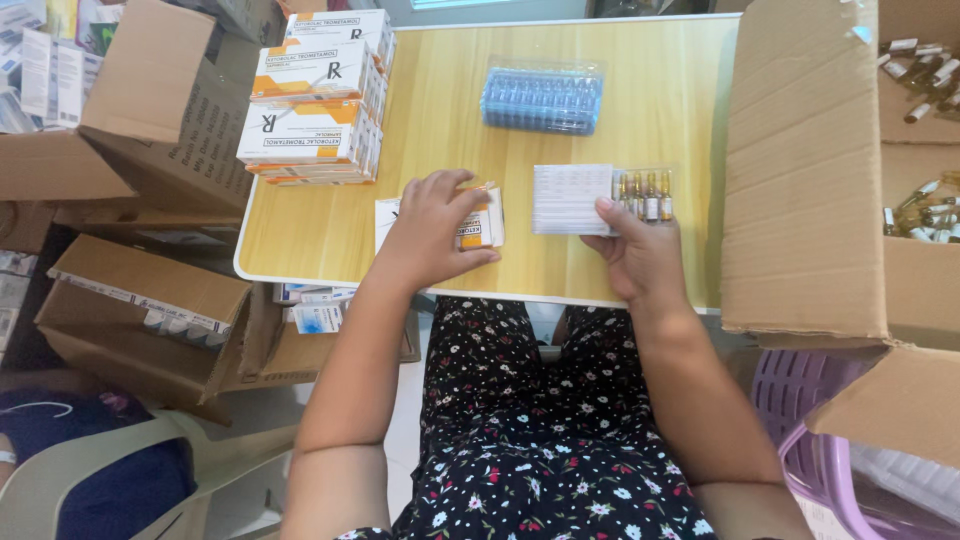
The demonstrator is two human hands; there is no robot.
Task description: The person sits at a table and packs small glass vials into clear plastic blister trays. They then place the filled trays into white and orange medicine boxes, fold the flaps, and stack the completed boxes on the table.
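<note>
My left hand point(432, 228) rests on a small white and orange carton point(484, 226) lying flat on the wooden table point(440, 110), fingers curled over its top. My right hand point(640, 250) grips a clear tray of amber ampoules point(648, 196) together with a folded white leaflet point(572, 198) laid over its left part. Thumb and fingers pinch the tray's near edge.
Stacked white and orange cartons point(315, 95) stand at the table's far left. A pile of empty clear blue trays point(542, 98) sits at the back centre. An open cardboard box point(810, 170) with loose ampoules point(925, 215) is at the right. More cardboard boxes point(150, 300) crowd the floor at left.
</note>
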